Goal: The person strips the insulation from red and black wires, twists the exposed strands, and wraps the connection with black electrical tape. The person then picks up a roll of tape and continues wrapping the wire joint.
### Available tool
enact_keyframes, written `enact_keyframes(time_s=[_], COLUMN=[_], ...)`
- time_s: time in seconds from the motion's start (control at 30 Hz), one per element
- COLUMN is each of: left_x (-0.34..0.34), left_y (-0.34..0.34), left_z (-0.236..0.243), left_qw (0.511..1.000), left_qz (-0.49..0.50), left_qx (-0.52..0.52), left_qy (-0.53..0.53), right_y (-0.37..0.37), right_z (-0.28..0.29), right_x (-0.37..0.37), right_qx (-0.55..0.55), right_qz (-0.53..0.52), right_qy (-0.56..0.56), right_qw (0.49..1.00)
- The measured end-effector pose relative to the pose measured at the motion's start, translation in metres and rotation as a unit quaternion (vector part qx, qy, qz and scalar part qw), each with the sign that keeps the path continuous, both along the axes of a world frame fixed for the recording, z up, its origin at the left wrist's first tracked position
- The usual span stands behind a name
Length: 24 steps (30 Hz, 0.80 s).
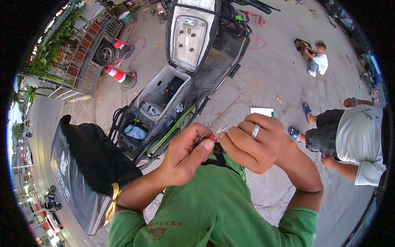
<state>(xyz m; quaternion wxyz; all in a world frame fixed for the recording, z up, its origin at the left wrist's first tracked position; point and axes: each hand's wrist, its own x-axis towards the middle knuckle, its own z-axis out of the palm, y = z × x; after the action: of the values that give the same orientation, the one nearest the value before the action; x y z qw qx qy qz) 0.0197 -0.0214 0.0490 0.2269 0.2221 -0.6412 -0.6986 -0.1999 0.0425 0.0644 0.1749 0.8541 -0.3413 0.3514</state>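
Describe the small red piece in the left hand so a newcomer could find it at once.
Start at the green shirt, bottom centre. Just above it, the left hand pinches the red piece at its thumb tip, facing the right hand. Its bright red sets it apart from the pale, thin strands beside it.

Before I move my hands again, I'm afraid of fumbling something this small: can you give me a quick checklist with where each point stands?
1. Left hand pinching the small red piece: ok.
2. Right hand gripping the thin wires: cannot tell; it is curled right beside them.
3. Wire ends joined: cannot tell, too small.
4. Fingers free of metal: not ok, a ring is on the right hand.
5. Person in the white shirt away from both hands: ok.
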Motion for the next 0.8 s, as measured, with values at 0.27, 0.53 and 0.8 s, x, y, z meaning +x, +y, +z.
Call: enact_keyframes(time_s=[0.27,0.53,0.8], left_x=[-0.007,0.003,0.006], left_y=[-0.017,-0.079,-0.016], left_z=[-0.026,-0.033,-0.041], left_qw=[0.896,0.671,0.977], left_qz=[0.068,-0.102,0.008], left_qx=[-0.437,-0.728,-0.212], left_qy=[0.041,0.096,-0.002], right_y=[0.0,0.011,0.015], right_z=[-0.026,-0.047,-0.039], right_x=[0.027,0.042,0.018], right_qx=[0.207,0.623,0.248], right_qz=[-0.032,0.089,-0.083], right_qy=[-0.359,-0.702,-0.414], right_qw=[0.909,0.333,0.872])
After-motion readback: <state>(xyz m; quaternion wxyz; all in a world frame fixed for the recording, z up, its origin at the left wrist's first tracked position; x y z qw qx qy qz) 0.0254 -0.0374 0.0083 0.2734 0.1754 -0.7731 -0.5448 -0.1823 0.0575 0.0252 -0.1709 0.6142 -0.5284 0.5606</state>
